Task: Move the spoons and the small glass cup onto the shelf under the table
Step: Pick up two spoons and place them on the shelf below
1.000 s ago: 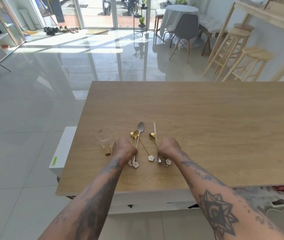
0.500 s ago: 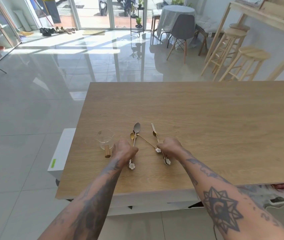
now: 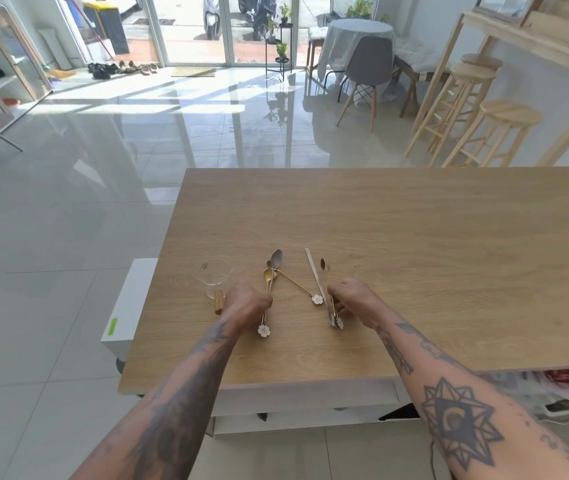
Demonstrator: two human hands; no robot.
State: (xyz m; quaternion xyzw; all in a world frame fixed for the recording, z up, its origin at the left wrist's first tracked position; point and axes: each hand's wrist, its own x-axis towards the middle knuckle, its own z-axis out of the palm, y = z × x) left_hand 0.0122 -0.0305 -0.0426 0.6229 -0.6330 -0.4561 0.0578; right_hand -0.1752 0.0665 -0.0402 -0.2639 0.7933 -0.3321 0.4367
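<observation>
Wooden table (image 3: 414, 237), light top, all items grouped near its left front corner, rest of top bare. Left hand (image 3: 246, 301) knuckles up near the front left, fingers closed around a bundle of spoon handles; gold spoon (image 3: 267, 276) and silver spoon (image 3: 276, 259) bowls stick out toward the far edge, one flower-tipped handle end (image 3: 264, 330) pokes out toward the front edge. Right hand (image 3: 354, 297) just to the right, fingers pinched on a second bundle: a gold spoon (image 3: 324, 264) and a long pale handle (image 3: 312, 268) pointing to the far edge, ends sticking out at front under the hand. Exact count in either bundle cannot be told. Between the hands, one loose gold spoon (image 3: 297, 287) lies diagonally on the top, flower end toward the right hand, bowl end against the left bundle. Glass cup (image 3: 215, 277) stands upright closest to the left edge, wooden handle (image 3: 219, 301) pointing to the front edge, just beside the left hand; touching or not, cannot tell.
</observation>
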